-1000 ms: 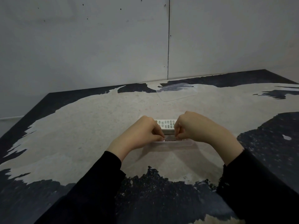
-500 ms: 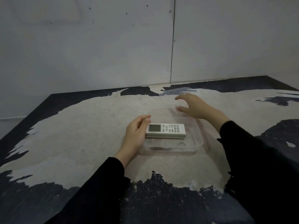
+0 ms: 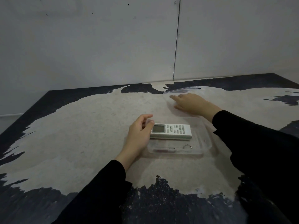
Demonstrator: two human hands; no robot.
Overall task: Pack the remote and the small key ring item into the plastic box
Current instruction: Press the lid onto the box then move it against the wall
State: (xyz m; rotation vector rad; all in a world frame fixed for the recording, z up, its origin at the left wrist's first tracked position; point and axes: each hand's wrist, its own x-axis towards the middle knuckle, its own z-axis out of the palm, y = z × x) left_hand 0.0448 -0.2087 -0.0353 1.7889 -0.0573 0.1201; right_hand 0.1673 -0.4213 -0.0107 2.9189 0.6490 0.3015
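A white remote (image 3: 171,131) with a screen and buttons lies inside the clear plastic box (image 3: 204,143) at the table's middle. A small metal key ring (image 3: 187,146) rests in the box near its front right corner. My left hand (image 3: 140,134) is at the box's left end, fingers curled around its edge, touching the remote's end. My right hand (image 3: 192,104) lies flat, fingers spread, on the clear lid (image 3: 179,92) behind the box.
The table (image 3: 80,130) has a worn beige top with dark patches and runs back to a grey wall (image 3: 113,38). Both my sleeves are black.
Both hands were together over the box a second ago. The right hand has since reached back onto the lid, and the left has moved to the box's left end.
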